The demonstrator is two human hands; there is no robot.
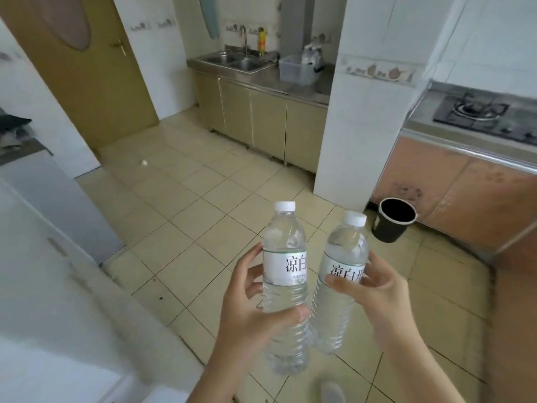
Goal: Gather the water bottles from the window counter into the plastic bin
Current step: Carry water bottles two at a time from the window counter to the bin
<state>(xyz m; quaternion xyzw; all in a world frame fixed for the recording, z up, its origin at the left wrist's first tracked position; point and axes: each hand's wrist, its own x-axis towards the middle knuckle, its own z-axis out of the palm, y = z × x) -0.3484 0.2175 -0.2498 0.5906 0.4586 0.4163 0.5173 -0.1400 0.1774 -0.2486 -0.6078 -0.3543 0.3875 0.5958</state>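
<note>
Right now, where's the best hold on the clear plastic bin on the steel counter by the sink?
Probably the clear plastic bin by its top rim on the two long sides, from above: it stands upright and open-topped. Both hands hold bottles now.

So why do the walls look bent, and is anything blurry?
Head view: the wide-angle lens bows the white pillar and the stove counter; the two water bottles are fairly sharp, the sink soft, the left edge smeared; the light is even and soft.

clear bottles with white caps, black bucket, beige floor tiles
</note>
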